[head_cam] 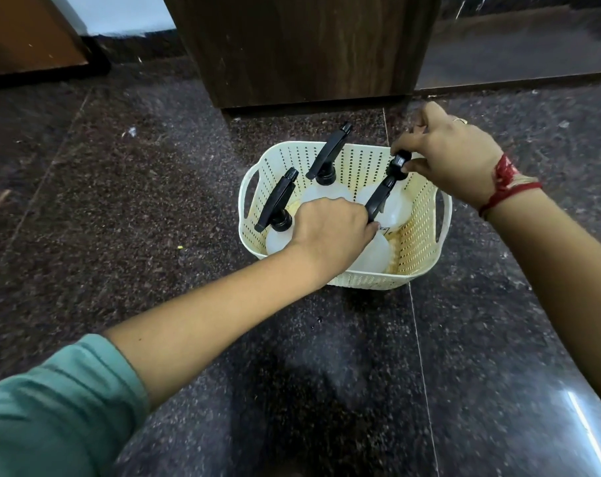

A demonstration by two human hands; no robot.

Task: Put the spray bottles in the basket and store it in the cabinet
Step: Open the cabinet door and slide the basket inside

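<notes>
A cream perforated basket (419, 235) stands on the dark granite floor, below a dark wood cabinet panel (309, 46). White spray bottles with black trigger heads stand in it: one at the left (278, 201), one at the back (326, 156). My left hand (330, 228) reaches into the basket and is shut around the neck of the front spray bottle (374, 256). Its black head (379, 196) slants up to the right. My right hand (450, 160) pinches the nozzle at that head's tip. Another white bottle body (395, 210) shows behind it.
A lighter brown furniture panel (27, 29) stands at the top left. To the right of the dark panel lies a dark, low recess (515, 46). Polished granite floor (154, 166) surrounds the basket. A red thread is tied on my right wrist.
</notes>
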